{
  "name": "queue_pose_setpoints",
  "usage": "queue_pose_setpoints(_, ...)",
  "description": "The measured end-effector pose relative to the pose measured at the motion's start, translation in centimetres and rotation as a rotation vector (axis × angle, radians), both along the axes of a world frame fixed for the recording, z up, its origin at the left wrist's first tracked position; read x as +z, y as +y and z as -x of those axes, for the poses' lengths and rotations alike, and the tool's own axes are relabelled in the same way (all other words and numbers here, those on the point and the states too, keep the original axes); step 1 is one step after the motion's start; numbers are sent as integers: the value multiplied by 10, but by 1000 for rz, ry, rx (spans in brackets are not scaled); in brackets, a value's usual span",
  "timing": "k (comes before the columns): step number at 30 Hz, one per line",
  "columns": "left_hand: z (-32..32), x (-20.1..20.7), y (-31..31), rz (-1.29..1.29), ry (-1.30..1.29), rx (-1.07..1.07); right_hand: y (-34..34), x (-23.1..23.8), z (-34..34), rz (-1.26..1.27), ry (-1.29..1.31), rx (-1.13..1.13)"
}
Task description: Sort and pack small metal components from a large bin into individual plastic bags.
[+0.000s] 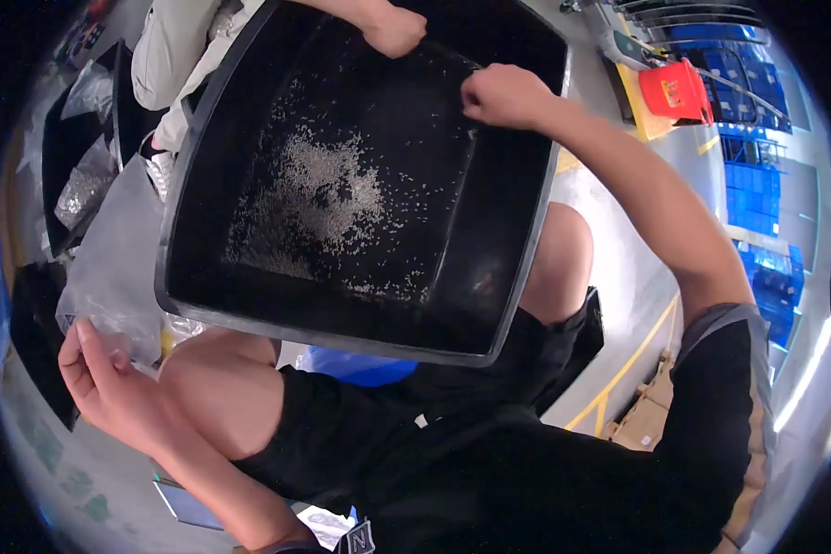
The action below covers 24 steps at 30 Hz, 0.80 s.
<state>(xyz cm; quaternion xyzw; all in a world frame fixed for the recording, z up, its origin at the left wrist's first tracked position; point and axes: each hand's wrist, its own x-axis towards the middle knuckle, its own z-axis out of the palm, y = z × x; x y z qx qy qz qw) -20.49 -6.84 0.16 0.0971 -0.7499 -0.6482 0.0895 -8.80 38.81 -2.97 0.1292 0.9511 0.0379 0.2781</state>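
A large black plastic tray (485, 268) rests across my lap, with many small pale pieces (328, 185) scattered in a loose heap over its bottom. Over the tray's right part is my right hand (508, 95), its fingers pinched together; whatever is in them is too small or hidden to make out. Off the tray's left side, my left hand (111, 383) grips the lower edge of a clear plastic bag (120, 258) between thumb and fingers. A co-worker's closed hand (397, 32) hangs above the tray's far part, near my right hand.
Black bins holding clear bags (88, 189) stand at the left, beside the co-worker's pale-trousered leg (163, 55). A red bucket (676, 92) is at the far right, with blue crates (752, 189) behind it. Cardboard (646, 406) lies on the floor at right.
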Motion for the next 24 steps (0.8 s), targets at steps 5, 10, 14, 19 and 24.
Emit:
queue_pose_setpoints(5,4,-9,-17,7,15,-7,-2,-31,16,-259,-306,26)
queue_pose_setpoints(10,9,-14,-31,-115,-16,-21,-3,-45,15,-266,-324,12)
queue_pose_setpoints(14,12,-16,-39,-161,0,-4,-10,-47,16,-275,-324,18)
queue_pose_setpoints(19,9,-12,-27,-104,-27,34,18,-30,15,44,-69,-209)
queue_pose_setpoints(24,10,-18,-37,-110,-14,-8,6,37,-6,1577,89,-1045)
